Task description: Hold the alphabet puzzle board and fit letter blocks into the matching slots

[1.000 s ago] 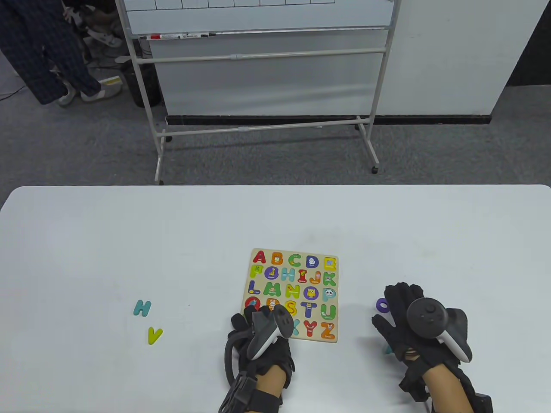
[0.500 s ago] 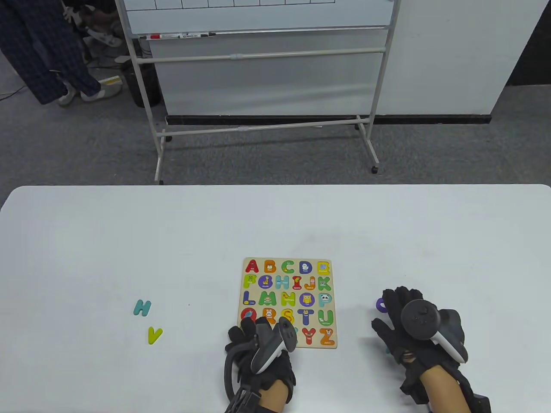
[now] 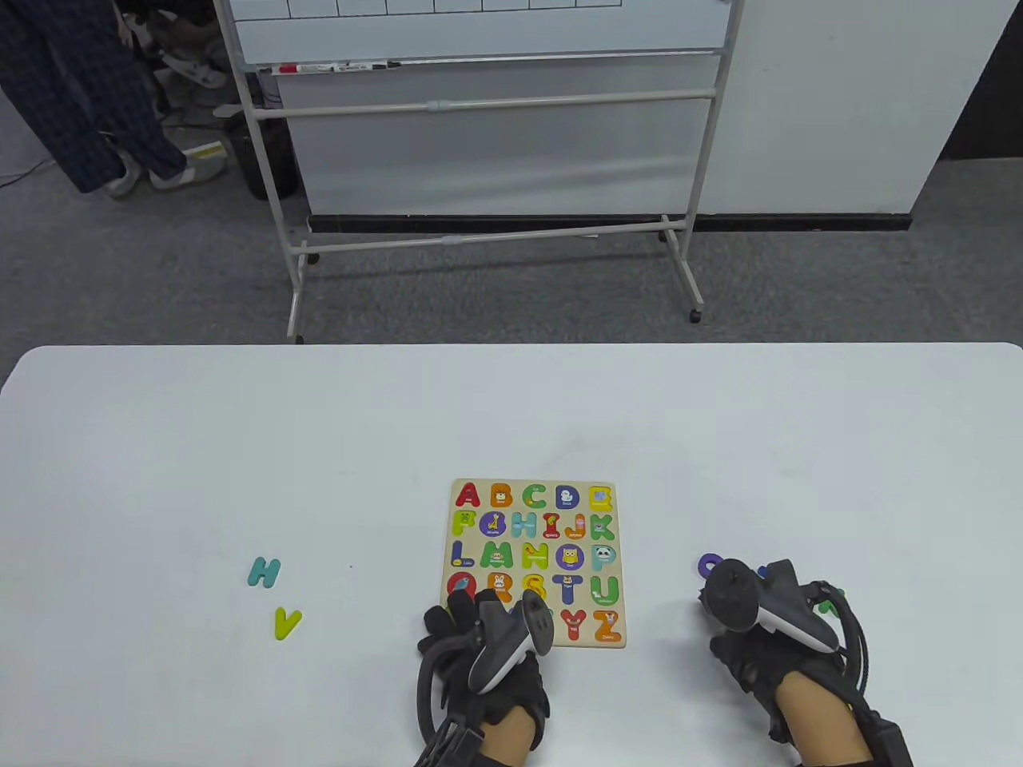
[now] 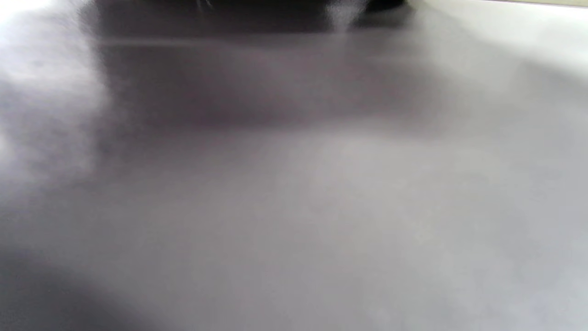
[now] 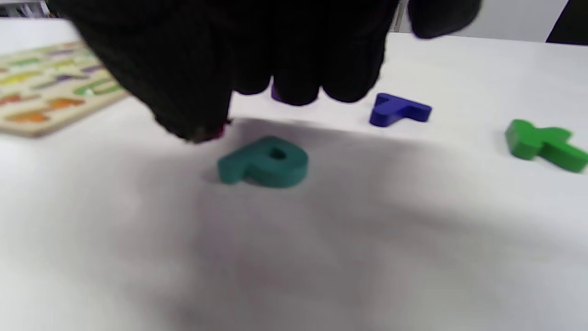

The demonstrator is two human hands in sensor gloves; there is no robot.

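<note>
The alphabet puzzle board (image 3: 534, 511) lies flat at the table's near middle, most slots filled. My left hand (image 3: 479, 619) rests on its near left corner, fingers on top of the wood. The left wrist view shows only blurred table. My right hand (image 3: 751, 631) hovers right of the board over loose letters. In the right wrist view its fingers (image 5: 298, 69) hang curled just above a teal P (image 5: 264, 162) that lies free on the table; the hand holds nothing. A blue T (image 5: 398, 109) and a green K (image 5: 544, 140) lie beyond.
A purple O (image 3: 707, 566) lies just beyond my right hand. A teal H (image 3: 264, 572) and a yellow-green V (image 3: 286, 622) lie far left of the board. The white table (image 3: 240, 447) stretches wide; a whiteboard stand (image 3: 487, 104) is behind it.
The board swung square and slid a little nearer under my left hand a second ago, then stayed still. My right hand drew back and tilted, uncovering more of the purple O.
</note>
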